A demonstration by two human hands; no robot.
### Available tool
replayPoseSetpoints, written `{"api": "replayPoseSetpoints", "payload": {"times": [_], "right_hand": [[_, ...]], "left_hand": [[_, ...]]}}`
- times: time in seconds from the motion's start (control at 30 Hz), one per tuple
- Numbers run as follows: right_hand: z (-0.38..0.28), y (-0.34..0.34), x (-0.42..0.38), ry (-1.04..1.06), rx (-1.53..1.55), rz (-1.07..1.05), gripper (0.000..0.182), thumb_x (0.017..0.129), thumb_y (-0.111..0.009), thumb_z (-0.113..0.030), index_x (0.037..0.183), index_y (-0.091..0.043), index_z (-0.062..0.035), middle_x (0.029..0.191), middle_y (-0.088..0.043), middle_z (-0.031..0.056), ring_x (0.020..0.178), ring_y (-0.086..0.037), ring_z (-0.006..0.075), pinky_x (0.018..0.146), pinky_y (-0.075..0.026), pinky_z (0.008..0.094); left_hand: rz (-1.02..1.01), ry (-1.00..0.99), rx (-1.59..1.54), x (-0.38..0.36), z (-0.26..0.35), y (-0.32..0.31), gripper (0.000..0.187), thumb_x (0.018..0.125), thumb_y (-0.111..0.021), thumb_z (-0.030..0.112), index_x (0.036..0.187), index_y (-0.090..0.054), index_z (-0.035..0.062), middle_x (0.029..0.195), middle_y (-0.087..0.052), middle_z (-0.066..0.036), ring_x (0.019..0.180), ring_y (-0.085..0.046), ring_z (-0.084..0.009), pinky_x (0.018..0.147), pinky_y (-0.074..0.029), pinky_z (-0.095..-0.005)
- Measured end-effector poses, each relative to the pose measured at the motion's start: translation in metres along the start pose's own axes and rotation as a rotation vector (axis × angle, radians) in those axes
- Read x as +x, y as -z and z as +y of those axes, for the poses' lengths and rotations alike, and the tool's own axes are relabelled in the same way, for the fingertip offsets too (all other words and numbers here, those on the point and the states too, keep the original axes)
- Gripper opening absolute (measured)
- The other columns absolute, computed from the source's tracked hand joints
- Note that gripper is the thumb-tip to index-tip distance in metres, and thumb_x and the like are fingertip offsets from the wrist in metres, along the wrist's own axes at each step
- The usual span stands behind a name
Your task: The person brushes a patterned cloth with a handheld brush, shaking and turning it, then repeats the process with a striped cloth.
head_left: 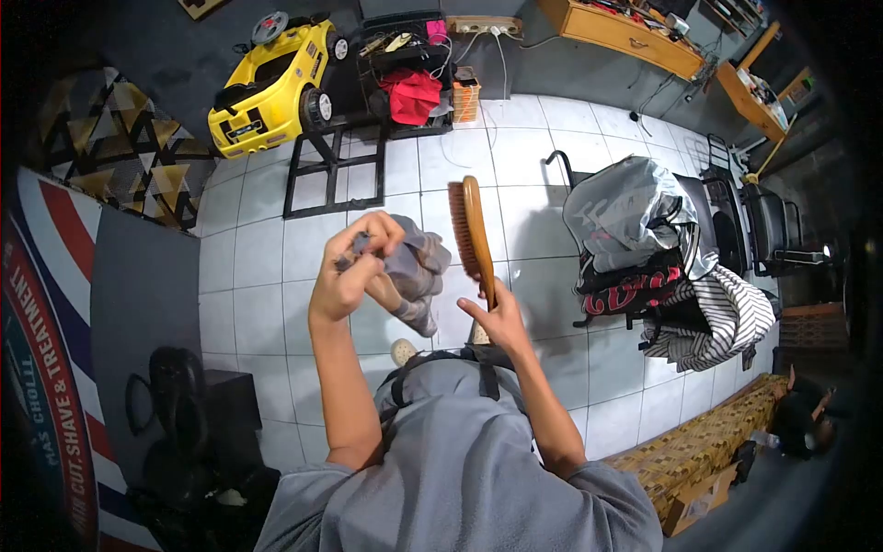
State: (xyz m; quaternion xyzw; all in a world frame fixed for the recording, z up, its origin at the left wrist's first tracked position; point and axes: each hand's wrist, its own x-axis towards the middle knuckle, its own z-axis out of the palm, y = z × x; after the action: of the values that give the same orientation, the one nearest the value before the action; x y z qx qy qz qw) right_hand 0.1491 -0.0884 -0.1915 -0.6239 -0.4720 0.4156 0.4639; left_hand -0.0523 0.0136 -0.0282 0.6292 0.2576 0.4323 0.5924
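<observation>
My left hand (354,267) is closed around a bunched grey and tan cloth (418,262), whose loose part hangs down to the right of my fingers. Held upright in my right hand (501,317) is a brush (474,230) with a wooden back and handle. Its dark reddish-brown bristles face left, toward the cloth. A gap of floor shows between the bristles and the cloth, so the two are apart. My right fingers wrap the lower handle, partly hidden, with the thumb pointing left.
A barber chair (708,212) draped with a clear plastic sheet (625,202) and a striped cape (722,317) stands right. Ahead are a black metal frame (336,170), a yellow toy car (271,87) and a cart with a red cloth (414,97). A person (805,414) is at far right.
</observation>
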Motion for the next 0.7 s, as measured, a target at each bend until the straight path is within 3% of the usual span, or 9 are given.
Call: {"api": "replayPoseSetpoints", "payload": {"times": [0.1, 0.2, 0.23, 0.33, 0.37, 0.47, 0.5, 0.63, 0.7], "right_hand": [[-0.024, 0.000, 0.014, 0.144, 0.025, -0.033, 0.063, 0.065, -0.080, -0.011, 0.120, -0.051, -0.0002, 0.107, -0.051, 0.0025, 0.084, -0.043, 0.0102, 0.071, -0.040, 0.0240], [-0.025, -0.007, 0.024, 0.205, 0.265, -0.129, 0.066, 0.063, -0.079, -0.005, 0.122, -0.049, -0.0008, 0.113, -0.052, 0.0031, 0.087, -0.044, 0.0100, 0.075, -0.041, 0.0236], [-0.022, -0.008, 0.027, 0.291, 0.249, -0.154, 0.067, 0.061, -0.076, 0.003, 0.123, -0.049, -0.0019, 0.105, -0.051, 0.0021, 0.091, -0.046, 0.0108, 0.077, -0.041, 0.0236], [-0.025, -0.004, 0.026, 0.107, 0.172, -0.399, 0.068, 0.062, -0.072, 0.005, 0.124, -0.048, -0.0032, 0.094, -0.050, 0.0019, 0.088, -0.047, 0.0128, 0.077, -0.042, 0.0249], [-0.026, -0.002, 0.028, 0.186, 0.066, -0.461, 0.053, 0.062, -0.069, 0.005, 0.111, -0.053, -0.0023, 0.082, -0.047, 0.0033, 0.083, -0.048, 0.0142, 0.075, -0.042, 0.0255], [-0.024, -0.009, 0.027, 0.248, -0.026, -0.557, 0.035, 0.063, -0.068, 0.003, 0.094, -0.050, -0.0021, 0.078, -0.047, 0.0053, 0.077, -0.047, 0.0148, 0.072, -0.042, 0.0266], [-0.030, -0.011, 0.026, 0.242, 0.000, -0.554, 0.028, 0.065, -0.065, 0.002, 0.082, -0.043, -0.0029, 0.076, -0.046, 0.0062, 0.075, -0.046, 0.0150, 0.068, -0.042, 0.0276], [-0.016, -0.012, 0.031, 0.148, -0.039, -0.665, 0.030, 0.067, -0.061, 0.002, 0.095, -0.052, -0.0011, 0.080, -0.051, 0.0069, 0.077, -0.048, 0.0152, 0.071, -0.042, 0.0288], [-0.019, -0.006, 0.033, 0.075, -0.025, -0.746, 0.036, 0.068, -0.059, 0.002, 0.104, -0.055, -0.0008, 0.082, -0.053, 0.0064, 0.078, -0.048, 0.0146, 0.072, -0.043, 0.0287]], "left_hand": [[-0.110, 0.188, -0.138, -0.003, 0.005, -0.003, 0.016, 0.058, -0.038, 0.003, 0.073, -0.036, 0.0056, 0.068, -0.042, -0.005, 0.065, -0.032, -0.0091, 0.059, -0.026, -0.0209], [-0.177, 0.320, -0.253, -0.005, 0.019, -0.008, 0.021, 0.056, -0.037, 0.002, 0.076, -0.039, 0.0036, 0.065, -0.042, -0.005, 0.061, -0.032, -0.0081, 0.056, -0.027, -0.0205], [-0.154, 0.332, -0.293, -0.006, 0.022, -0.011, 0.021, 0.054, -0.037, 0.003, 0.075, -0.042, 0.0005, 0.057, -0.042, -0.005, 0.051, -0.035, -0.0077, 0.049, -0.028, -0.0201], [-0.292, 0.414, -0.387, -0.013, 0.024, 0.003, 0.017, 0.053, -0.037, 0.002, 0.069, -0.042, -0.0013, 0.051, -0.042, -0.007, 0.042, -0.036, -0.0088, 0.041, -0.028, -0.0214], [-0.228, 0.347, -0.416, -0.015, 0.024, 0.001, 0.013, 0.052, -0.038, 0.004, 0.063, -0.041, -0.0027, 0.045, -0.040, -0.008, 0.032, -0.033, -0.0106, 0.032, -0.024, -0.0225], [-0.263, 0.256, -0.666, -0.024, 0.016, 0.012, 0.013, 0.050, -0.039, 0.005, 0.059, -0.040, -0.0038, 0.042, -0.038, -0.009, 0.029, -0.031, -0.0111, 0.029, -0.022, -0.0222], [-0.278, 0.209, -0.746, -0.026, 0.012, 0.014, 0.013, 0.049, -0.041, 0.006, 0.057, -0.039, -0.0045, 0.039, -0.036, -0.010, 0.027, -0.029, -0.0111, 0.026, -0.019, -0.0219], [-0.465, 0.051, -0.819, -0.025, 0.003, 0.026, 0.013, 0.051, -0.046, 0.006, 0.056, -0.038, -0.0023, 0.039, -0.036, -0.010, 0.028, -0.030, -0.0099, 0.026, -0.017, -0.0225], [-0.295, 0.164, -0.776, -0.030, 0.012, 0.023, 0.013, 0.054, -0.046, 0.007, 0.057, -0.038, -0.0025, 0.040, -0.037, -0.010, 0.029, -0.031, -0.0098, 0.027, -0.017, -0.0226]]}}
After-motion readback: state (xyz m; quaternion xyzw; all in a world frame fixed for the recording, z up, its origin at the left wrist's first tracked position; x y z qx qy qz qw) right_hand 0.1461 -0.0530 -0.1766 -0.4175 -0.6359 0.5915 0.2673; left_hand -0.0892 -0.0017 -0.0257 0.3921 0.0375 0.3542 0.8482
